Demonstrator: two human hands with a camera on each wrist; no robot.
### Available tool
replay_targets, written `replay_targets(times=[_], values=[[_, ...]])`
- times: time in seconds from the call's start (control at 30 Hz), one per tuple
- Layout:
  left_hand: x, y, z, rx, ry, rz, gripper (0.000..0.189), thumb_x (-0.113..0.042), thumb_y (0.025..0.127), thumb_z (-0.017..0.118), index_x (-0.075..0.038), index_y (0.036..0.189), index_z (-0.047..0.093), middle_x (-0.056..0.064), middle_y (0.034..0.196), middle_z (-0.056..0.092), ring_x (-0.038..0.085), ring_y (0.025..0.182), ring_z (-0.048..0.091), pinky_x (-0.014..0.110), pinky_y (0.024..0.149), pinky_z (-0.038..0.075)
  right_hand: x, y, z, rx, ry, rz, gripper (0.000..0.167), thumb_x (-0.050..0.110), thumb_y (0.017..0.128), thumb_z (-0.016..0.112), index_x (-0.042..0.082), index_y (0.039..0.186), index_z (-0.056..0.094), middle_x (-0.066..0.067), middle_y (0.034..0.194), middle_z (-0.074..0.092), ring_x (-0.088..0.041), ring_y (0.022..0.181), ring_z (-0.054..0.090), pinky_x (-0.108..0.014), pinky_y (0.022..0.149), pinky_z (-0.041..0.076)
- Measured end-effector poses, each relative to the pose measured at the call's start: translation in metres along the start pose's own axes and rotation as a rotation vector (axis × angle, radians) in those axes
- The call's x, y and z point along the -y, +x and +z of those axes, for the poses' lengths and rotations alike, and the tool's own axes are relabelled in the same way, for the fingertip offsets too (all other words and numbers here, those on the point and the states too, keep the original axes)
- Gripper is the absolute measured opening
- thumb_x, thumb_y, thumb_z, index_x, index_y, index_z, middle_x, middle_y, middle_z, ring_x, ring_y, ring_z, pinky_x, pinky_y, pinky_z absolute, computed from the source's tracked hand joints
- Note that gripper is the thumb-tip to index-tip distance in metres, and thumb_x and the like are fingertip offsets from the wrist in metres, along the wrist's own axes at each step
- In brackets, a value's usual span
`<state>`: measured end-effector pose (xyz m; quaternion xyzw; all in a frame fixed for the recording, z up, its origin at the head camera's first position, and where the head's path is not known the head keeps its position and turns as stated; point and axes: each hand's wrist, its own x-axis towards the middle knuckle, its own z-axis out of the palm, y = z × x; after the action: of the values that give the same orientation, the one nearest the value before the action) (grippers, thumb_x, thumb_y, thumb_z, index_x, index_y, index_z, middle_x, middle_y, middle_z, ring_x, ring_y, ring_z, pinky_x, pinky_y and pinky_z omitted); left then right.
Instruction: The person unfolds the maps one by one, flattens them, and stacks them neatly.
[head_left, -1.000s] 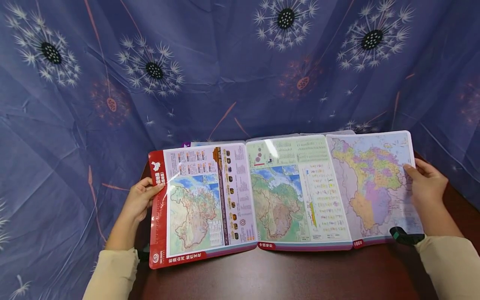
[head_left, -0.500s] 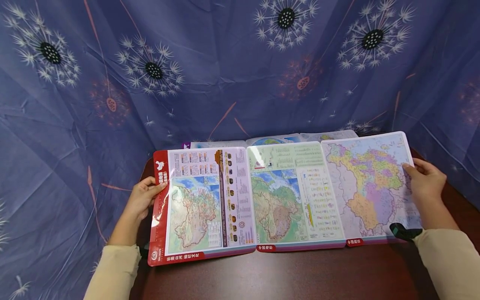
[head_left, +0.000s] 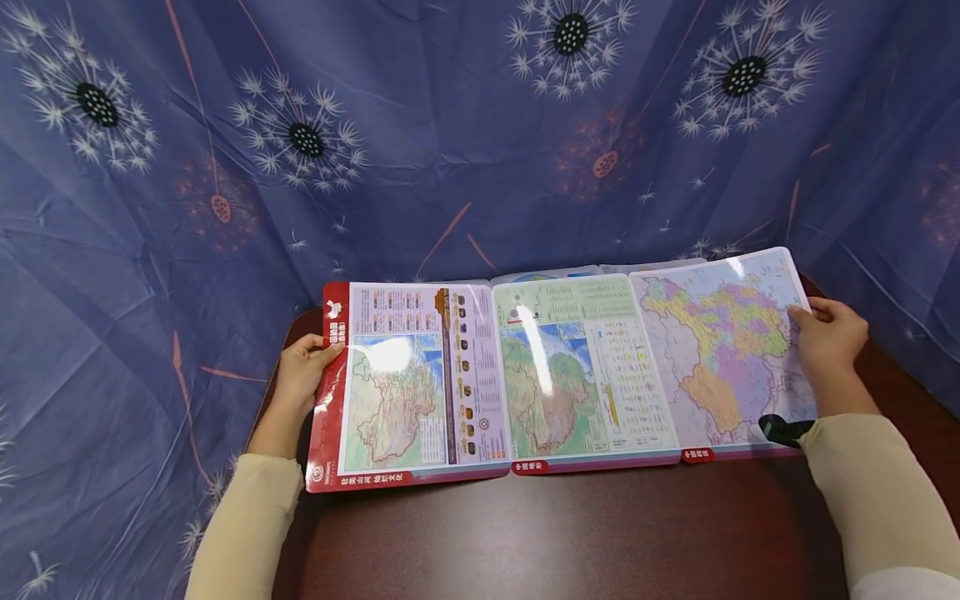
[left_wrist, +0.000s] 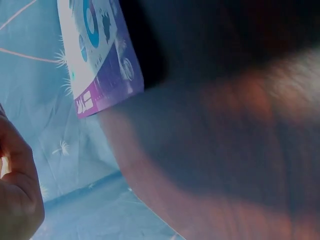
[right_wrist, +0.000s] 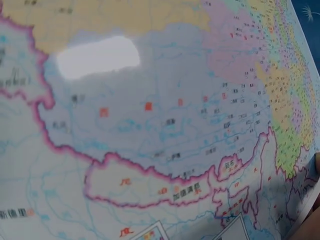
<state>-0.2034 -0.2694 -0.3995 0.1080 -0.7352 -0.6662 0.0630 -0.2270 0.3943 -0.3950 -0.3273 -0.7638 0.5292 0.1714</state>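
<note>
A glossy folding map (head_left: 577, 375) with three panels in sight spans the head view, unfolded sideways above the table. At its red left edge, my left hand (head_left: 300, 375) pinches it, thumb on the front. My right hand (head_left: 832, 342) grips the right edge, thumb on the front and fingers behind. The panels bend slightly at the creases. In the right wrist view the map's printed face (right_wrist: 150, 135) fills nearly everything. Part of my left hand (left_wrist: 20, 185) shows at the edge of the left wrist view; its fingertips are out of that frame.
Behind the held map, another printed sheet (head_left: 551, 273) shows along its top; whether they join is hidden. Its purple corner (left_wrist: 112, 90) appears in the left wrist view. A dark brown table (head_left: 555, 533) lies below. Blue dandelion-print cloth (head_left: 435, 125) hangs behind and at both sides.
Both hands have moved up in view and slightly toward each other, carrying the map away from the table's front. The sheet behind showed more half a second ago; now it is mostly covered.
</note>
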Motion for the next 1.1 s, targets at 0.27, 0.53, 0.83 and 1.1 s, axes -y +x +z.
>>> replay_targets(times=[0.27, 0.53, 0.83, 1.1], values=[[-0.001, 0.025, 0.016, -0.132, 0.125, -0.003, 0.022, -0.012, 0.086, 0.061, 0.004, 0.1, 0.056, 0.007, 0.074, 0.063, 0.009, 0.051, 0.059, 0.024, 0.048, 0.05, 0.017, 0.013, 0.018, -0.05, -0.122, -0.063, 0.042, 0.025, 0.088, 0.056, 0.009, 0.126, 0.053, 0.013, 0.077, 0.044, 0.003, 0.061, 0.043, -0.008, 0.048, 0.038], [0.007, 0.041, 0.03, -0.244, 0.369, 0.072, 0.022, -0.017, 0.084, 0.065, -0.001, 0.099, 0.064, 0.02, 0.09, 0.065, 0.012, 0.056, 0.057, 0.02, 0.048, 0.046, 0.029, 0.011, 0.035, -0.052, -0.324, -0.225, 0.04, 0.013, 0.091, 0.037, 0.002, 0.127, 0.05, -0.016, 0.106, 0.053, -0.02, 0.083, 0.046, -0.022, 0.063, 0.038], [0.004, 0.048, 0.049, -0.332, 0.514, 0.215, 0.023, -0.013, 0.081, 0.068, 0.0, 0.099, 0.067, 0.017, 0.085, 0.066, 0.026, 0.071, 0.062, 0.036, 0.06, 0.049, 0.033, 0.009, 0.048, -0.034, -0.394, -0.34, 0.041, 0.003, 0.089, 0.03, -0.003, 0.126, 0.048, -0.029, 0.118, 0.048, -0.04, 0.101, 0.043, -0.049, 0.089, 0.035], [0.003, 0.047, 0.058, -0.31, 0.761, 0.253, 0.025, -0.012, 0.084, 0.064, 0.002, 0.104, 0.064, 0.019, 0.094, 0.065, 0.035, 0.081, 0.061, 0.047, 0.071, 0.047, 0.028, 0.007, 0.057, 0.066, -0.436, -0.377, 0.047, 0.003, 0.087, 0.03, 0.0, 0.133, 0.04, -0.03, 0.126, 0.041, -0.046, 0.108, 0.04, -0.054, 0.092, 0.03]])
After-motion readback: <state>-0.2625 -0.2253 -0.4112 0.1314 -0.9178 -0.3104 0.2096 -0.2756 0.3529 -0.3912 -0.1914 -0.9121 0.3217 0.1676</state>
